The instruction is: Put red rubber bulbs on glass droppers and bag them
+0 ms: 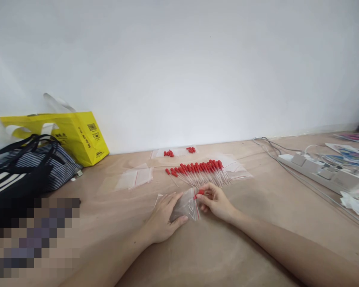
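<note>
A clear zip bag (pixel 184 207) with a red seal line lies flat on the table. My left hand (pixel 164 217) rests on its left part, fingers spread, thumb along the near edge. At the bag's right end, by the red seal, my right hand (pixel 214 201) pinches a small red rubber bulb (pixel 200 192); whether a stem is attached I cannot tell. Just beyond my hands lies a row of droppers (pixel 200 169), several thin pale stems with red bulbs pointing away from me. Farther back are two small piles of loose red bulbs (pixel 168 153) on clear bags.
More zip bags (pixel 136 178) lie left of the droppers and others (pixel 236 167) to the right. A yellow bag (pixel 91 139) and a striped bag (pixel 61 171) stand at left. A power strip (pixel 317 171) with cables lies at right, near papers (pixel 350 153). A white wall closes the back.
</note>
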### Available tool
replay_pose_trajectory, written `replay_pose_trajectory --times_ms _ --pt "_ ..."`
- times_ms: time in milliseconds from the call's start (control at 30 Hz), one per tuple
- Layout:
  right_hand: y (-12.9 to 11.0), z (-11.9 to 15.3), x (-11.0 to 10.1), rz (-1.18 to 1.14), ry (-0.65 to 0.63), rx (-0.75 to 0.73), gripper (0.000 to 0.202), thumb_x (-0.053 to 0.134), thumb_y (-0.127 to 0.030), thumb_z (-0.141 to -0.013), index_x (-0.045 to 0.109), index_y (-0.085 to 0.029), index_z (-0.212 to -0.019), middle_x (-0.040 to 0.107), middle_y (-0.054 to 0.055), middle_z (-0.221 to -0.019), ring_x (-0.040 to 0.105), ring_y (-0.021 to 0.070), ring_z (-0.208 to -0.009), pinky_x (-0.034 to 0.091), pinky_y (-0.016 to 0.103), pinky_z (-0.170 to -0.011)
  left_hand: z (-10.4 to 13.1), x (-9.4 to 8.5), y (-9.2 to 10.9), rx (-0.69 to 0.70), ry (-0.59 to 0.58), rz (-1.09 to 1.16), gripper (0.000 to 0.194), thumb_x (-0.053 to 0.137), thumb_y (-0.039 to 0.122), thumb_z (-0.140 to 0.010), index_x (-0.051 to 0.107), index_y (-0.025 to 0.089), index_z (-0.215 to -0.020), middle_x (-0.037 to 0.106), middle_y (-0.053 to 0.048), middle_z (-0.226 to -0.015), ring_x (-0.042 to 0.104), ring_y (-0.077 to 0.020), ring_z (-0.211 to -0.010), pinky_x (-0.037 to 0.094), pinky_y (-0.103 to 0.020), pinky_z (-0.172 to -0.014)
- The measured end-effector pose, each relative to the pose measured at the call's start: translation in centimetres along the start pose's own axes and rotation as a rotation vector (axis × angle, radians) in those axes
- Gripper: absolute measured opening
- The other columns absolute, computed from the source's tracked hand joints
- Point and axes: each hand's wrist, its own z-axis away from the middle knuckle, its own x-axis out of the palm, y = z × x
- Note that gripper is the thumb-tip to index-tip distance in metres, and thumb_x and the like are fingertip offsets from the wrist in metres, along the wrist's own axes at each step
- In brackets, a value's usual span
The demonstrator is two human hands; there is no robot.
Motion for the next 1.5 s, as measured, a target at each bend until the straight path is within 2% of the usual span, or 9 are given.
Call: replay_pose_trajectory --times_ms 267,533,733,833,900,1000,1067,1300,1500 --pt "-0.6 0.0 -0.7 0.328 -0.33 0.011 0.024 0.056 -0.038 -0.072 0.064 -0.017 -0.081 0.054 -0.004 -0.054 0.036 0.0029 -0.034 0.029 0.014 -0.031 0.0 0.1 0.0 0.012 -0.014 0.042 0.056 0.048 0.043 -0.079 0.03 0.023 -0.128 0.041 -0.008 -0.129 0.037 -0.0264 -0.117 0.032 -0.044 -0.096" --pt "-0.6 -0.4 -1.6 0.424 -0.316 -0.037 0.024 0.052 -0.035 -0.075 0.067 -0.019 -0.086 0.054 -0.002 -0.057 0.041 0.0051 -0.04 0.036 0.016 -0.037 2.1 -2.5 -2.1 0.035 -0.183 0.058 0.057 0.047 0.045 -0.079 0.03 0.026 -0.129 0.037 -0.005 -0.133 0.036 -0.0245 -0.12 0.032 -0.042 -0.098" --pt "-1.5 -0.2 -1.7 0.61 -0.439 -0.307 0.023 0.047 -0.026 -0.08 0.069 -0.02 -0.083 0.059 0.004 -0.085 0.054 0.0122 -0.078 0.044 0.024 -0.072 2.6 -2.3 -2.6 0.012 -0.172 0.064 0.051 0.045 0.045 -0.081 0.035 0.026 -0.127 0.042 -0.005 -0.13 0.041 -0.0239 -0.116 0.035 -0.041 -0.096" --pt "-2.0 -1.1 -2.7 0.599 -0.568 -0.253 0.025 0.043 -0.024 -0.081 0.067 -0.019 -0.087 0.061 0.003 -0.084 0.056 0.0135 -0.081 0.043 0.025 -0.074 2.4 -2.1 -2.5 0.005 -0.17 0.06 0.051 0.045 0.045 -0.081 0.036 0.025 -0.127 0.043 -0.005 -0.13 0.041 -0.024 -0.117 0.035 -0.041 -0.096" --pt "-2.3 -2.5 -3.7 0.631 -0.478 -0.163 0.025 0.043 -0.025 -0.081 0.066 -0.017 -0.087 0.063 0.002 -0.078 0.057 0.014 -0.077 0.044 0.025 -0.07 2.4 -2.2 -2.5 -0.003 -0.176 0.053 0.051 0.045 0.044 -0.08 0.036 0.025 -0.127 0.042 -0.005 -0.131 0.041 -0.0237 -0.117 0.035 -0.041 -0.096" --pt "-2.9 -5.7 -4.8 0.951 -0.031 -0.086 0.021 0.048 -0.026 -0.077 0.066 -0.017 -0.082 0.064 0.003 -0.078 0.057 0.0139 -0.072 0.042 0.024 -0.066 2.5 -2.4 -2.7 -0.009 -0.187 0.053 0.051 0.046 0.044 -0.08 0.035 0.025 -0.127 0.041 -0.005 -0.131 0.039 -0.0235 -0.118 0.034 -0.041 -0.097" --pt "-3.1 -7.9 -4.9 1.118 0.157 -0.081 0.022 0.047 -0.029 -0.078 0.066 -0.019 -0.084 0.063 0.004 -0.086 0.055 0.0156 -0.08 0.04 0.026 -0.072 2.5 -2.4 -2.7 -0.005 -0.191 0.062 0.051 0.046 0.044 -0.08 0.035 0.025 -0.127 0.041 -0.005 -0.131 0.039 -0.0238 -0.118 0.034 -0.042 -0.097" --pt "-1.9 -12.6 -2.7 1.193 0.313 -0.046 0.027 0.05 -0.037 -0.075 0.068 -0.018 -0.083 0.053 0.013 -0.109 0.039 0.0287 -0.106 0.025 0.044 -0.087 2.4 -2.6 -2.4 -0.05 -0.212 0.053 0.052 0.047 0.043 -0.079 0.037 0.022 -0.126 0.041 -0.007 -0.131 0.038 -0.0246 -0.119 0.032 -0.042 -0.098" --pt "-1.9 -13.6 -3.0 1.025 0.396 -0.028 0.021 0.056 -0.034 -0.07 0.066 -0.015 -0.07 0.058 0.013 -0.1 0.042 0.0292 -0.103 0.027 0.043 -0.085 2.5 -2.8 -2.4 -0.053 -0.217 0.071 0.052 0.048 0.042 -0.078 0.037 0.024 -0.126 0.041 -0.006 -0.131 0.039 -0.0247 -0.118 0.032 -0.042 -0.098"
